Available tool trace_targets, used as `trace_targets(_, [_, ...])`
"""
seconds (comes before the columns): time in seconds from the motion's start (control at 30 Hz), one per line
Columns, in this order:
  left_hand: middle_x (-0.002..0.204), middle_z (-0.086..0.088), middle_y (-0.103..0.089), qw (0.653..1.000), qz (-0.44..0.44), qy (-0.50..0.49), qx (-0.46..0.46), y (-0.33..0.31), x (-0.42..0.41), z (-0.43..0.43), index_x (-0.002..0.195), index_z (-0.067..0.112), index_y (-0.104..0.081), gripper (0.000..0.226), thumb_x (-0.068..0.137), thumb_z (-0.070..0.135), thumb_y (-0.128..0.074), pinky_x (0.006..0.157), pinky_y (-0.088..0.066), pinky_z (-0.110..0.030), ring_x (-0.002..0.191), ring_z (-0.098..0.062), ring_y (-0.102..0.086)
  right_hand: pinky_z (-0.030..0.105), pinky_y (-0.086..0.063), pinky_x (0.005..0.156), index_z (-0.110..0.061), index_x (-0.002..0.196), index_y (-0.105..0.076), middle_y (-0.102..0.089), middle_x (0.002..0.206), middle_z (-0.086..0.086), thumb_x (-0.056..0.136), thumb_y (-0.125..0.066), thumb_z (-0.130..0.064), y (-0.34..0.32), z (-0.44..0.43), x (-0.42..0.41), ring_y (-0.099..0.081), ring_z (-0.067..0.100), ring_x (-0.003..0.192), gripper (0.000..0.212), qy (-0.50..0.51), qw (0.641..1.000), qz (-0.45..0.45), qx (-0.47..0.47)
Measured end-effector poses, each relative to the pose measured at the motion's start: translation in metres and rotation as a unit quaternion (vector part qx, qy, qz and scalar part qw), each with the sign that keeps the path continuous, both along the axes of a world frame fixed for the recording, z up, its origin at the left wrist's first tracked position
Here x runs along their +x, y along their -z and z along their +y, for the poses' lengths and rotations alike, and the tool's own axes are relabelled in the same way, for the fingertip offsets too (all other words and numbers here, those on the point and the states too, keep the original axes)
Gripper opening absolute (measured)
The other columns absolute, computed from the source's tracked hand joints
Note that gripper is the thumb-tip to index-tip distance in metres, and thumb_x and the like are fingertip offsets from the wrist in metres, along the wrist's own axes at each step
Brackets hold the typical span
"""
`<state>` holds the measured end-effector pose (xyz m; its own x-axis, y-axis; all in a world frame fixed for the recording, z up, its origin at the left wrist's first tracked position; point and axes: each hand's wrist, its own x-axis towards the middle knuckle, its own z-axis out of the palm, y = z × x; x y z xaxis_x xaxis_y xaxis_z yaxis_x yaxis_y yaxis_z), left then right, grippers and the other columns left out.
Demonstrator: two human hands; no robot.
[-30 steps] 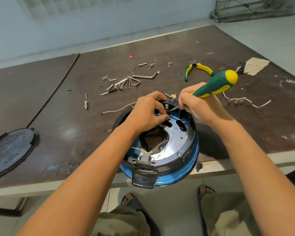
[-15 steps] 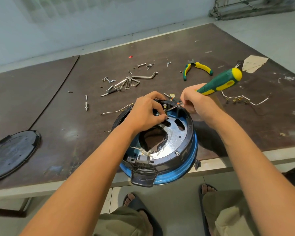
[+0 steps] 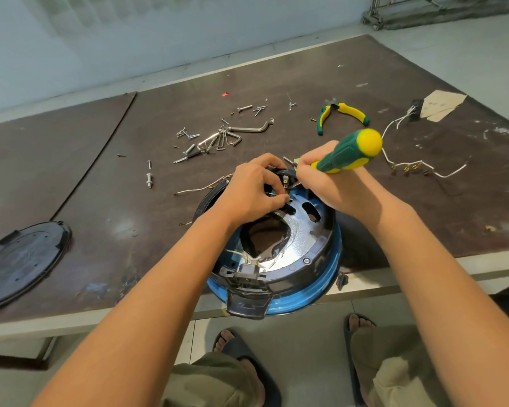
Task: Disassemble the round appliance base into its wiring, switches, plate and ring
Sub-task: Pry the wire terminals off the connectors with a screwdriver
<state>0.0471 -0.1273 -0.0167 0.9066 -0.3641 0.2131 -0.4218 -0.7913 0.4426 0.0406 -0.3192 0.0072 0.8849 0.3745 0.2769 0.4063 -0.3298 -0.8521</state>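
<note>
The round base (image 3: pixel 321 261) is seen in the lower centre of the frame, open side up, with its black tab (image 3: pixel 247 304) pointed toward the bottom edge. It sits at the near edge of the table (image 3: pixel 124 218) and partly overhangs it, so the blue ring (image 3: pixel 309 296) and the tab are seen past the table's pale rim. A shiny plate (image 3: pixel 301 245) with dark cut-outs is exposed inside. The far rim of the base is gripped by the left hand (image 3: pixel 252 192), its fingers curled over the rim and its thumb bent onto the plate. A screwdriver (image 3: pixel 347 155) is clenched in the right hand (image 3: pixel 323 183); its long axis runs from upper right, where the yellow cap is raised, down to lower left, where the tip is hidden between the two hands at the far rim. Bare tabletop is left on either side of the base. Loose wires (image 3: pixel 415 168) are spread at right, pliers (image 3: pixel 343 114) above centre, and a heap of screws and bent keys (image 3: pixel 218 139) just beyond the hands. A black lid (image 3: pixel 24 259) lies near the left edge, well apart from the base.
</note>
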Motion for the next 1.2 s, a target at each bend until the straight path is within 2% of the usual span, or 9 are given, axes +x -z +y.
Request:
trace_targets(0.1, [0.125, 0.003, -0.060, 1.000, 0.006, 0.002, 0.001, 0.000, 0.000, -0.001, 0.075, 0.015, -0.080, 0.006, 0.080, 0.018, -0.081, 0.101, -0.046, -0.044, 0.113, -0.014, -0.057, 0.024, -0.027, 0.049, 0.001, 0.057, -0.039, -0.033, 0.048, -0.005, 0.088, -0.052, 0.000, 0.002, -0.002, 0.001, -0.031, 0.012, 0.050, 0.034, 0.034, 0.998, 0.022, 0.038])
trace_targets(0.23, [0.124, 0.003, -0.060, 1.000, 0.008, 0.001, 0.003, -0.002, -0.001, -0.001, 0.076, 0.013, -0.080, 0.006, 0.080, 0.017, -0.081, 0.101, -0.046, -0.041, 0.110, -0.013, -0.057, 0.029, -0.026, 0.054, -0.014, 0.046, -0.045, -0.033, 0.040, -0.007, 0.072, -0.052, -0.020, 0.001, -0.003, 0.007, -0.032, 0.013, 0.044, 0.028, 0.071, 0.992, 0.078, 0.065])
trace_targets(0.33, [0.125, 0.003, -0.059, 1.000, 0.012, 0.000, 0.002, -0.002, -0.002, -0.001, 0.076, 0.013, -0.080, 0.007, 0.081, 0.018, -0.081, 0.101, -0.047, -0.039, 0.110, -0.011, -0.056, 0.033, -0.038, 0.062, -0.015, 0.049, -0.050, -0.037, 0.039, -0.008, 0.066, -0.051, -0.028, -0.001, -0.004, 0.009, -0.038, 0.014, 0.043, 0.022, 0.102, 0.988, 0.105, 0.051])
trace_targets(0.47, [0.126, 0.003, -0.059, 1.000, 0.019, -0.003, 0.004, -0.003, -0.002, -0.001, 0.076, 0.014, -0.080, 0.006, 0.081, 0.018, -0.081, 0.102, -0.047, -0.041, 0.112, -0.012, -0.056, 0.042, -0.041, 0.065, -0.015, 0.050, -0.049, -0.035, 0.040, -0.005, 0.062, -0.051, -0.033, -0.002, -0.002, 0.014, -0.037, 0.018, 0.043, 0.022, 0.108, 0.985, 0.120, 0.063])
trace_targets(0.57, [0.128, 0.003, -0.058, 1.000, 0.025, -0.002, 0.004, -0.003, -0.002, 0.000, 0.073, 0.016, -0.079, 0.008, 0.080, 0.017, -0.081, 0.102, -0.046, -0.044, 0.114, -0.013, -0.056, 0.056, -0.054, 0.066, -0.015, 0.052, -0.051, -0.036, 0.042, -0.001, 0.066, -0.052, -0.030, 0.001, -0.005, 0.017, -0.035, 0.019, 0.043, 0.020, 0.096, 0.986, 0.120, 0.071])
trace_targets(0.6, [0.128, 0.003, -0.058, 1.000, 0.026, -0.002, 0.005, -0.003, -0.003, 0.000, 0.071, 0.017, -0.078, 0.009, 0.080, 0.017, -0.081, 0.103, -0.046, -0.044, 0.115, -0.013, -0.056, 0.055, -0.054, 0.062, -0.014, 0.053, -0.051, -0.035, 0.044, 0.002, 0.068, -0.052, -0.026, 0.003, -0.008, 0.017, -0.034, 0.020, 0.044, 0.019, 0.084, 0.985, 0.123, 0.085])
trace_targets(0.73, [0.127, 0.006, -0.057, 1.000, 0.024, -0.002, 0.008, -0.003, -0.003, -0.001, 0.070, 0.021, -0.076, 0.011, 0.079, 0.018, -0.081, 0.102, -0.047, -0.045, 0.113, -0.013, -0.056, 0.019, -0.036, 0.052, 0.010, 0.062, -0.043, -0.034, 0.046, 0.002, 0.077, -0.048, -0.011, 0.015, -0.022, 0.009, -0.032, 0.013, 0.045, 0.027, -0.004, 0.990, 0.088, 0.113])
trace_targets(1.0, [0.133, 0.005, -0.058, 1.000, 0.017, -0.002, 0.016, -0.004, -0.003, 0.002, 0.076, 0.018, -0.079, 0.009, 0.080, 0.025, -0.084, 0.102, -0.048, -0.036, 0.118, -0.009, -0.054, 0.017, -0.028, 0.046, 0.005, 0.061, -0.046, -0.037, 0.048, -0.006, 0.084, -0.048, -0.008, 0.017, -0.027, 0.005, -0.034, 0.006, 0.047, 0.027, -0.049, 0.993, 0.053, 0.091])
trace_targets(1.2, [0.148, 0.002, -0.048, 0.997, -0.016, -0.074, 0.000, -0.007, -0.002, 0.013, 0.078, 0.016, -0.080, 0.023, 0.069, 0.034, -0.091, 0.107, -0.032, -0.029, 0.137, -0.015, -0.038, 0.010, -0.035, 0.043, -0.006, 0.063, -0.058, -0.047, 0.050, -0.006, 0.087, -0.054, -0.010, 0.021, -0.026, 0.010, -0.044, 0.002, 0.044, 0.025, -0.042, 0.996, 0.047, 0.057])
